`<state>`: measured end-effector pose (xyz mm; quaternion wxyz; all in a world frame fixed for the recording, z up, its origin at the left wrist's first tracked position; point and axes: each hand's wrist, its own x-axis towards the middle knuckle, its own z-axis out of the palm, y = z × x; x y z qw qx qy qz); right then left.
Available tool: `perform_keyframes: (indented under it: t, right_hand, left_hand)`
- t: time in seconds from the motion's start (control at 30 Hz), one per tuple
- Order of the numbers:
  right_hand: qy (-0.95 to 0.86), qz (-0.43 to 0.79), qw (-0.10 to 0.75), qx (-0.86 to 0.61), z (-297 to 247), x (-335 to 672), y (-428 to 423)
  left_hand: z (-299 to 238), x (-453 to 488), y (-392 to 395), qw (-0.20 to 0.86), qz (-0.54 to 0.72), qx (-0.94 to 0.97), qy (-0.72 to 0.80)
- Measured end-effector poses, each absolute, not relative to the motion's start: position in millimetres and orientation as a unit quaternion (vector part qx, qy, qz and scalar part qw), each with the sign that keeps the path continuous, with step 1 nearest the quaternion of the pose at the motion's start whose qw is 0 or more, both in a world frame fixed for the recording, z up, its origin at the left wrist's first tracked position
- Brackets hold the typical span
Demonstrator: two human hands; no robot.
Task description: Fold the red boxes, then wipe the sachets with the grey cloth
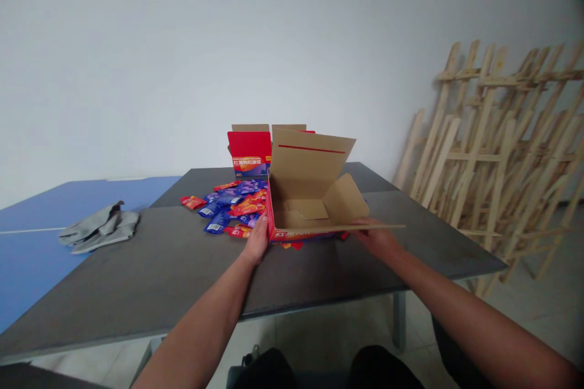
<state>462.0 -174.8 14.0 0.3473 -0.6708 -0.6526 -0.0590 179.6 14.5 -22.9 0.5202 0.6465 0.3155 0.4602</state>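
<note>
The blue table (41,249) occupies the far left of the scene, with a white line across its surface. A crumpled grey cloth (98,228) lies across the boundary between this table and the dark grey table (150,279), well apart from the hands, where it does not obstruct them.

Loose red and blue sachets (232,209) are spread over the dark grey table, left of and partly behind the cardboard box (303,194). A red printed carton (249,155) stands upright at the far side of the sachets, with its flaps raised. Its position appears to keep it clear of the area directly before the person.

The cardboard box is at the near centre of the table, open, with its tall rear flap raised and an inner flap folded partly inward. The left hand (257,242) bears against the box's near left corner; whether it grips cannot be determined. The right hand (376,238) is curled at the thin panel extending right from the box's near edge and appears to grip it. Placed at opposite sides, the hands likely steady the box.

Wooden frames (493,146) lean against the wall at far right.
</note>
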Motion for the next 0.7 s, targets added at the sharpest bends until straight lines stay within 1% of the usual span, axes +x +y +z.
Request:
perform_keyframes:
  t: [0.13, 0.27, 0.33, 0.43, 0.57, 0.7]
  right_hand:
    - [-0.656, -0.096, 0.345, -0.664, 24.2, 471.5, -174.1]
    - [-0.628, -0.101, 0.339, -0.693, 58.2, 487.7, -171.2]
    - [-0.602, -0.097, 0.332, -0.72, 78.2, 506.2, -164.9]
    - [-0.544, -0.092, 0.326, -0.767, 107.4, 542.9, -149.6]
    - [-0.479, -0.08, 0.366, -0.794, 143.4, 583.9, -125.7]
    - [-0.411, -0.086, 0.351, -0.837, 166.2, 609.1, -103.1]
  left_hand:
    - [-26.7, 181.9, 15.9, 0.511, 0.467, 0.64, 0.333]
    - [-33.8, 184.1, 16.5, 0.619, 0.447, 0.571, 0.302]
    - [-35.9, 184.8, 16.5, 0.656, 0.438, 0.55, 0.276]
    - [-36.0, 185.2, 15.5, 0.66, 0.432, 0.555, 0.263]
    - [-34.0, 185.0, 13.1, 0.649, 0.406, 0.591, 0.256]
    - [-34.0, 184.8, 11.2, 0.631, 0.395, 0.616, 0.257]
